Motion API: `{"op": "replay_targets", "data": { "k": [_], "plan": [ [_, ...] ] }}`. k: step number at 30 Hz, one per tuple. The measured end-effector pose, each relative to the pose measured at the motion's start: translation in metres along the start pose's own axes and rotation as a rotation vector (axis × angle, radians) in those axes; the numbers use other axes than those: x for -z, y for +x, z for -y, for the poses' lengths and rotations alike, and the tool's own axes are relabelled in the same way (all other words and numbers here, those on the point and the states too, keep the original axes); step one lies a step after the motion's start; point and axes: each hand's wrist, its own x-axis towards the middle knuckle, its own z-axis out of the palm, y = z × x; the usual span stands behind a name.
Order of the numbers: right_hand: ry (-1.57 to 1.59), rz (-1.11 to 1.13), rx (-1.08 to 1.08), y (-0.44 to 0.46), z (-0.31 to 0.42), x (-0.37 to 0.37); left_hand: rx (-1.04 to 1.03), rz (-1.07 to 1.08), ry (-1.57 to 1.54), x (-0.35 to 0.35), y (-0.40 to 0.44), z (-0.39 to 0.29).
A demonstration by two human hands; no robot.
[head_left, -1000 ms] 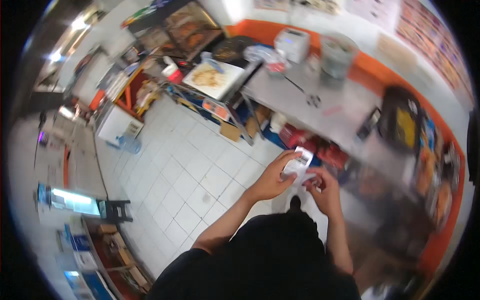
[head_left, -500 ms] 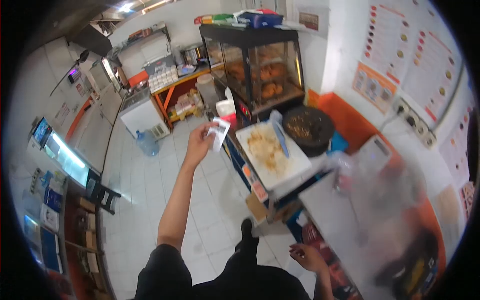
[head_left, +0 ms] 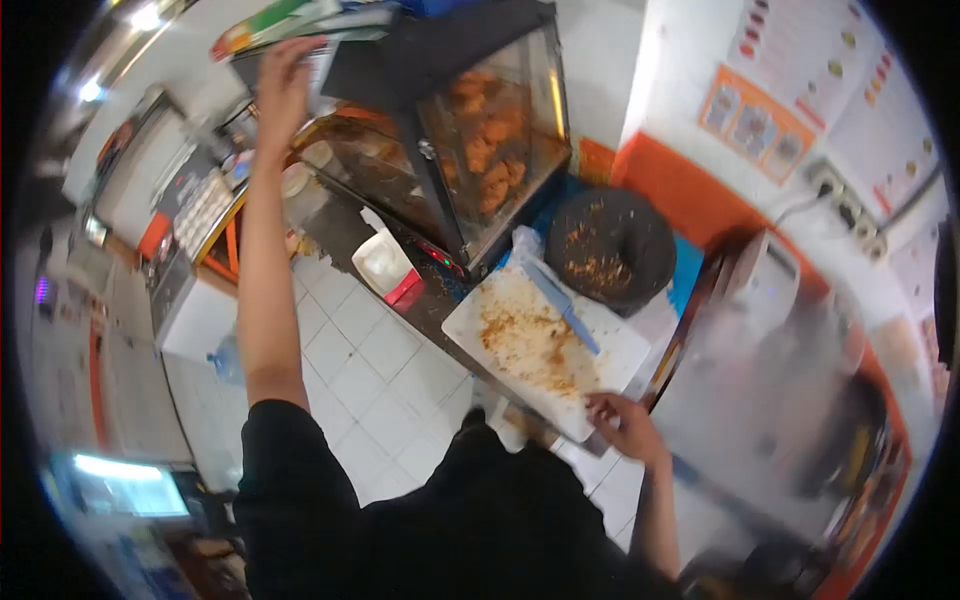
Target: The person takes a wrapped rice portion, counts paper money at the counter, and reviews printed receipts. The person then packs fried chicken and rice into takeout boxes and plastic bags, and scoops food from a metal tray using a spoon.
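My left hand (head_left: 284, 95) is raised at the top left, level with the top of the glass food warmer. Its fingers are closed on a small white paper slip (head_left: 321, 68), partly hidden behind them. Low by the near corner of a white cutting board (head_left: 470, 325) is my right hand (head_left: 625, 425), loosely curled with fingers apart and nothing visible in it. Whether it touches the board I cannot tell. Brown crumbs cover the board, and a blue-handled knife (head_left: 562, 305) lies across its right side. Beside it sits a dark stone mortar (head_left: 612, 245) with residue inside.
The glass food warmer (head_left: 485, 130) holds fried pieces, with colourful packets (head_left: 270, 25) on top. A white and red tissue box (head_left: 385, 265) stands before it. A grey counter surface (head_left: 720, 430) extends to the right, partly blurred. Wall sockets (head_left: 850, 215) are at the right.
My left hand has risen with the paper slip to the top of the food warmer. My right hand has come up to the cutting board's corner. The view has moved closer to the warmer.
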Motion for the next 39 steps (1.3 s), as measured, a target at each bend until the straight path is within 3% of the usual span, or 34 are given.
{"op": "replay_targets", "data": {
  "k": [5, 7, 9, 11, 12, 15, 17, 19, 21, 23, 24, 26, 28, 30, 32, 34, 35, 36, 38, 39],
  "plan": [
    [-0.116, -0.083, -0.103, 0.203, -0.034, -0.068, -0.105, 0.119, 0.070, -0.008, 0.017, -0.003],
    [-0.297, -0.432, 0.049, 0.294, -0.069, -0.121, -0.100, 0.033, -0.005, -0.013, 0.010, 0.005],
    [-0.464, -0.657, -0.048, 0.363, -0.055, -0.149, -0.266, 0.025, 0.102, -0.014, 0.006, 0.020],
    [-0.545, -0.800, -0.202, 0.414, -0.096, -0.169, -0.336, 0.029, 0.327, -0.010, 0.005, 0.032],
    [-0.553, -0.825, -0.246, 0.421, -0.099, -0.168, -0.346, 0.037, 0.278, -0.017, 0.004, 0.041],
    [-0.148, -1.188, -0.215, 0.412, -0.079, -0.166, -0.320, 0.085, 0.084, -0.026, 0.004, 0.060],
    [0.030, -1.234, -0.260, 0.373, -0.046, -0.160, -0.340, 0.012, -0.106, -0.032, 0.007, 0.065],
    [0.139, -1.259, -0.263, 0.330, -0.009, -0.157, -0.402, -0.046, -0.109, -0.032, 0.010, 0.062],
    [0.492, -1.268, -0.198, 0.291, 0.040, -0.161, -0.537, -0.014, 0.017, -0.027, 0.010, 0.068],
    [0.610, -1.301, -0.127, 0.264, 0.074, -0.168, -0.542, 0.054, -0.083, -0.026, 0.004, 0.062],
    [0.730, -1.311, -0.062, 0.253, 0.088, -0.172, -0.524, -0.087, -0.054, -0.029, 0.001, 0.054],
    [0.745, -1.308, -0.016, 0.232, 0.107, -0.182, -0.413, -0.239, -0.045, -0.019, -0.017, 0.035],
    [0.709, -1.266, 0.014, 0.214, 0.142, -0.187, -0.206, -0.051, -0.619, -0.017, -0.071, 0.015],
    [0.675, -1.175, 0.119, 0.208, 0.140, -0.206, -0.008, 0.686, -0.889, -0.019, -0.129, -0.023],
    [0.500, -1.048, 0.036, 0.200, 0.157, -0.221, 0.135, 0.897, -1.036, -0.052, -0.179, -0.055],
    [0.504, -1.040, 0.192, 0.195, 0.168, -0.236, 0.320, 0.846, -1.123, -0.089, -0.227, -0.058],
    [0.329, -1.031, 0.112, 0.187, 0.178, -0.237, 0.390, 0.825, -1.224, -0.094, -0.233, -0.064],
    [0.247, -1.049, 0.050, 0.181, 0.173, -0.239, 0.318, 0.729, -1.116, -0.093, -0.235, -0.074],
    [0.157, -1.073, -0.005, 0.182, 0.160, -0.246, 0.159, 0.745, -0.899, -0.096, -0.242, -0.072],
    [-0.006, -1.313, -0.063, 0.187, 0.144, -0.249, 0.142, 0.737, -0.922, -0.094, -0.242, -0.078]
  ]
}}
